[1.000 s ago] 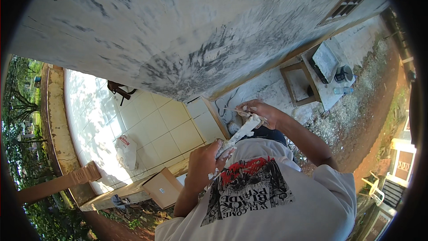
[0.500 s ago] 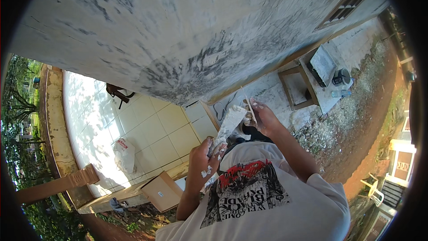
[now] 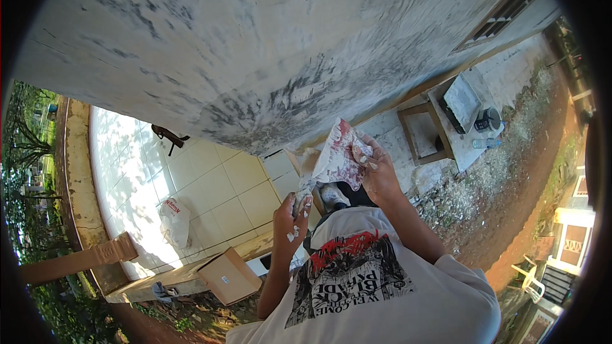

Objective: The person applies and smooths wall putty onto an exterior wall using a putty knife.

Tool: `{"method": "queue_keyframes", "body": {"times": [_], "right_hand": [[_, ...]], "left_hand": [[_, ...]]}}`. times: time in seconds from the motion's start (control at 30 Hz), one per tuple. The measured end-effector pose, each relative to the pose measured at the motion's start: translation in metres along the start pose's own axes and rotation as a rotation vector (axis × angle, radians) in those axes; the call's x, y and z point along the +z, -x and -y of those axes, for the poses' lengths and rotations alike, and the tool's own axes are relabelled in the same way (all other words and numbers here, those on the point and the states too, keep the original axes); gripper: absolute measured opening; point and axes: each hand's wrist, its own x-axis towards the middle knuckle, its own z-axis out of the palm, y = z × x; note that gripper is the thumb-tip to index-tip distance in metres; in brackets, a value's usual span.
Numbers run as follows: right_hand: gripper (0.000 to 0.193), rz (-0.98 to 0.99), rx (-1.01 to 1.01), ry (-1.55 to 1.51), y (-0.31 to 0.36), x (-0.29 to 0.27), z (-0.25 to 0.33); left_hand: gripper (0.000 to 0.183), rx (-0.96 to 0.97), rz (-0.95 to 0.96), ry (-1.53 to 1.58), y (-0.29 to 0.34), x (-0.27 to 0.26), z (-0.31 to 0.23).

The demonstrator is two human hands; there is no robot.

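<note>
My left hand [image 3: 288, 222], spotted with white putty, is closed round a putty-coated scraper [image 3: 305, 192]. Opposite it, my right hand [image 3: 382, 175] grips a flat reddish plate [image 3: 338, 153] smeared with white, its face turned into view. A whitish lump, perhaps a handle, shows by the right fingers. The scraper's tip lies close to the plate's lower left corner; I cannot tell whether they touch. Both tools are held in front of my shirt, before a wall [image 3: 255, 57] streaked with white and dark grey patches.
At right, a wooden table [image 3: 468, 153] bears a grey tray [image 3: 461, 103], a dark bucket [image 3: 488, 119] and a clear bottle [image 3: 486, 143]. A cardboard box [image 3: 229, 277] stands lower left, near a plastic bag [image 3: 175, 223] on the tiles [image 3: 236, 204]. White debris [image 3: 472, 197] covers the ground at right.
The plate in my right hand has turned from edge-on to show its reddish face. The scraper has tilted and its white blade is less visible now.
</note>
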Motion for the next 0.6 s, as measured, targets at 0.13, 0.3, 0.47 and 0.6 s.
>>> {"method": "queue_keyframes", "body": {"times": [0.13,0.3,0.47,0.6], "right_hand": [[0.030,-0.037,0.129,-0.107,0.000,-0.019,-0.008],[0.027,-0.093,0.103,-0.091,0.003,-0.021,-0.026],[0.019,-0.075,0.090,-0.123,-0.002,-0.016,-0.023],[0.020,0.041,0.107,-0.144,0.000,-0.007,-0.020]], "left_hand": [[0.024,-0.081,0.014,0.002,0.001,0.003,-0.009],[0.029,-0.006,-0.032,-0.103,0.004,0.005,-0.016],[0.029,0.063,0.026,-0.176,0.003,0.001,-0.006],[0.025,0.239,-0.015,-0.339,0.001,0.006,-0.011]]}}
